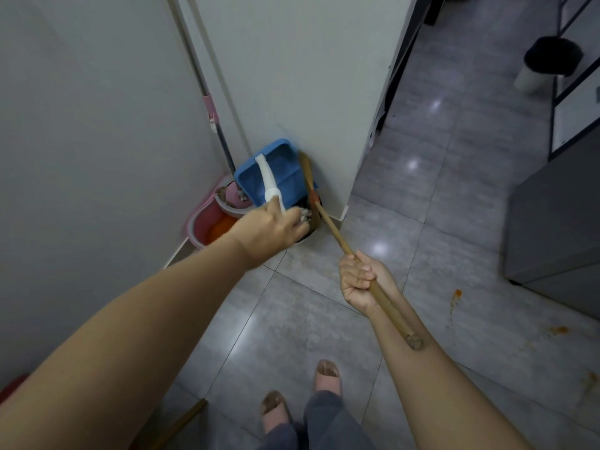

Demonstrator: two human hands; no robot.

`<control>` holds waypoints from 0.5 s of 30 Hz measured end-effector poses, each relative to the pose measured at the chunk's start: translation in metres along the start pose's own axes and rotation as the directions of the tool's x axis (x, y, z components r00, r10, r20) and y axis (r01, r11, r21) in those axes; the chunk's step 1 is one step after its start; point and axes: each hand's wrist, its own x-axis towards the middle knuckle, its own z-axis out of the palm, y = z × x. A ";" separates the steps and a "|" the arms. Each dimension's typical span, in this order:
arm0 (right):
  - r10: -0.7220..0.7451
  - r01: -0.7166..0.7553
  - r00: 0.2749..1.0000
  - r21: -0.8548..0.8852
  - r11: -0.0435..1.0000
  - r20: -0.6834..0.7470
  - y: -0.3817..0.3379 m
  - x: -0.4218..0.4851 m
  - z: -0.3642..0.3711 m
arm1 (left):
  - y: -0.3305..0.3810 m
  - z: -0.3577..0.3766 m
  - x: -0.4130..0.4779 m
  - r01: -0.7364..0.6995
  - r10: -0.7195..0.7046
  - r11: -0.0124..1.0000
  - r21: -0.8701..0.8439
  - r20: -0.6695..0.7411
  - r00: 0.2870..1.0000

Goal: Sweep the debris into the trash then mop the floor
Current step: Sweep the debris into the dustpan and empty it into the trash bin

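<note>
Left arm stretched forward. Left hand (272, 230) has its fingers curled round the white handle (268, 178) of the blue dustpan (282, 170). Pan tilted over dark trash bin (314, 224) at the wall corner. Right hand (360, 279) fisted on wooden broom stick (334, 232).

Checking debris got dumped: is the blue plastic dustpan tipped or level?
Tipped: left hand holds the blue plastic dustpan steeply, lip down over the dark bin.
</note>
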 end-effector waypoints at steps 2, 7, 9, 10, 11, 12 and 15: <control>0.006 -0.006 1.000 -0.012 1.000 -0.012 0.001 0.001 -0.001 | 0.017 0.009 -0.009 -0.013 0.014 1.000 -0.011 0.078 0.997; 0.015 -0.015 1.000 -0.037 0.999 -0.020 -0.003 -0.002 0.005 | -0.010 0.008 -0.001 0.043 -0.043 0.999 -0.023 -0.001 0.999; 0.009 -0.010 1.000 -0.047 0.999 -0.018 0.000 -0.005 0.005 | -0.020 0.001 -0.002 0.063 -0.064 0.998 -0.014 -0.022 0.998; 0.007 -0.008 1.000 -0.046 0.999 -0.016 0.001 -0.007 0.006 | -0.022 -0.001 -0.003 0.075 -0.076 0.997 -0.016 -0.029 0.997; 0.006 -0.006 1.000 -0.043 0.999 -0.015 0.003 -0.008 0.007 | -0.024 -0.005 -0.005 0.089 -0.090 0.996 -0.020 -0.033 0.995; 0.004 -0.004 1.000 -0.041 0.999 -0.014 0.004 -0.010 0.008 | -0.026 -0.010 -0.006 0.109 -0.110 0.994 -0.023 -0.049 0.993; -0.003 0.003 1.000 -0.032 0.999 -0.005 0.009 -0.017 0.012 | -0.030 -0.025 -0.010 0.193 -0.198 0.980 -0.055 -0.110 0.974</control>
